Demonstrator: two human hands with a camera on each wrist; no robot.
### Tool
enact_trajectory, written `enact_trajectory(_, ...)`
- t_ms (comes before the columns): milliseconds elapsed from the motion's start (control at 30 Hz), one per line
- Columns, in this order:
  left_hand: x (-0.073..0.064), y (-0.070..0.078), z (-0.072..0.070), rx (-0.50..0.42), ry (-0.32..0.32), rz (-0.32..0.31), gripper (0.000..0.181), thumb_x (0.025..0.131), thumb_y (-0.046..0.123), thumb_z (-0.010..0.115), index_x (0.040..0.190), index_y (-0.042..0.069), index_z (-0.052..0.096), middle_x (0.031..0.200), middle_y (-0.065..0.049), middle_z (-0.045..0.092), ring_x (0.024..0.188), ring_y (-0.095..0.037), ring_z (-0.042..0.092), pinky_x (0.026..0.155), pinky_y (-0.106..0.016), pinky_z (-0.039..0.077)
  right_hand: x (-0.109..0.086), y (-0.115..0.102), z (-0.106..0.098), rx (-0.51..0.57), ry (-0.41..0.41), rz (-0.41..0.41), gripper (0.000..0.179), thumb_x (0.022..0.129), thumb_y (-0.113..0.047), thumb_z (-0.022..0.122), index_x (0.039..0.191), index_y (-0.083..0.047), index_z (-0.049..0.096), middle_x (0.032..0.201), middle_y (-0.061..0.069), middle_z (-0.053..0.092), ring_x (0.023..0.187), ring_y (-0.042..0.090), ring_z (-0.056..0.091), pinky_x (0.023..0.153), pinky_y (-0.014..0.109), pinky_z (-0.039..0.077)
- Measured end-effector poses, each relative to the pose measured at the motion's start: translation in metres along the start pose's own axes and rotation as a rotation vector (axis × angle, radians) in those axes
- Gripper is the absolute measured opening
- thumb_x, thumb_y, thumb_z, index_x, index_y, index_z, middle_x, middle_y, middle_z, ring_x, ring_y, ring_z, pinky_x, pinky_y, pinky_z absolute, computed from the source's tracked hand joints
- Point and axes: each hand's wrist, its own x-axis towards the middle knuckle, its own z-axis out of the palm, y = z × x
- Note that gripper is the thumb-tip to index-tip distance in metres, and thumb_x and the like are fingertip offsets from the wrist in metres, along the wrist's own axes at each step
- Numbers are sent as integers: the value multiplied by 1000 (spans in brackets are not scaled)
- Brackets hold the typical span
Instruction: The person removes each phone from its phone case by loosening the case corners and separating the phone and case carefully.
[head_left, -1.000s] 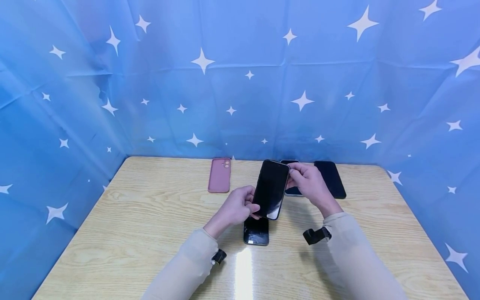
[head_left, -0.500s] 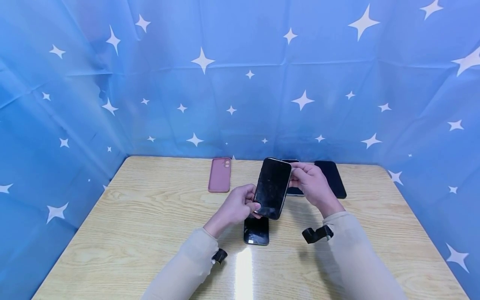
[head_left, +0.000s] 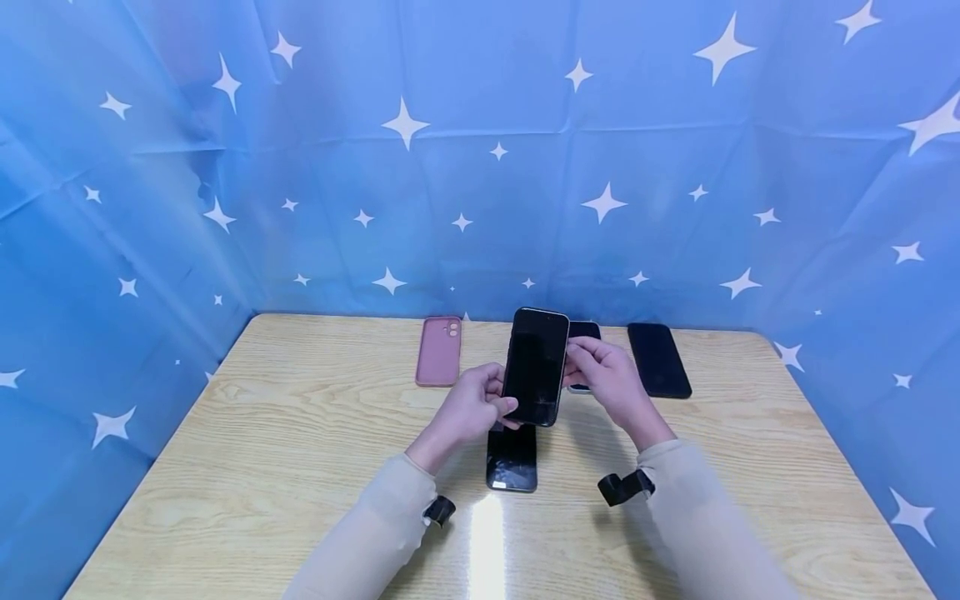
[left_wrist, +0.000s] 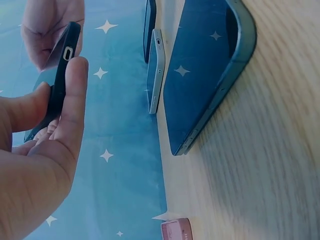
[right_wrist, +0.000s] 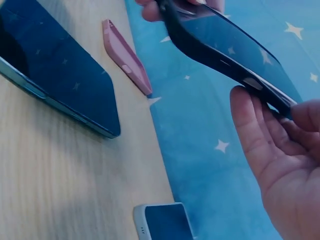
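Both hands hold a black-screened smartphone (head_left: pixel 536 367) above the table, its screen turned up toward the head camera. My left hand (head_left: pixel 472 406) grips its lower left corner, thumb on the front and fingers behind. On the upper right edge, my right hand (head_left: pixel 603 375) pinches with thumb and fingertips. Around the phone runs a dark case (right_wrist: pixel 215 62), whose side bows in a wavy line in the right wrist view. The left wrist view shows the phone's bottom end with its port opening (left_wrist: pixel 67 53). A second dark phone (head_left: pixel 512 462) lies below, partly covered by the held one.
A pink phone case (head_left: pixel 438 352) lies at the back left of the wooden table (head_left: pixel 300 467). A light-edged phone (head_left: pixel 585 332) sits behind the right hand, and another black phone (head_left: pixel 660 360) lies to its right. A blue star-patterned curtain (head_left: pixel 480 183) stands behind the table.
The held phone first shifts slightly right, then left and up, and now stands straighter. My right hand has moved left and down along its edge; the left hand keeps its grip.
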Motion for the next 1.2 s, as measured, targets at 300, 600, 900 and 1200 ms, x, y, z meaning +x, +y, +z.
enact_trajectory(300,4,3,-1,-26,45,-16,15,97,-12,60,111,-6,61,94,-20,71,81,-32,77,78,-53,65,-7,8,7,-7,-74,-27,30,109,-7,48,125,16,60,87,13,72,75,15,71,78,29,65)
enact_trajectory(600,9,2,-3,-41,85,-10,10,98,-11,58,107,-7,58,95,-22,71,90,-34,76,77,-48,67,-12,13,9,-135,-165,-17,30,108,-10,51,127,9,63,103,19,75,82,27,76,96,42,61)
enact_trajectory(900,13,2,-4,-92,162,-66,15,98,-10,61,112,-5,60,102,-21,71,91,-30,76,75,-42,67,-15,20,12,-96,-263,-5,24,104,-3,52,119,13,63,98,24,74,87,35,75,85,38,65)
enact_trajectory(1200,14,3,-3,-94,172,-59,16,97,-11,61,113,-8,60,100,-22,70,89,-30,76,75,-40,67,-17,22,17,-79,-243,-6,23,101,3,48,115,12,64,99,24,73,83,25,75,81,41,66)
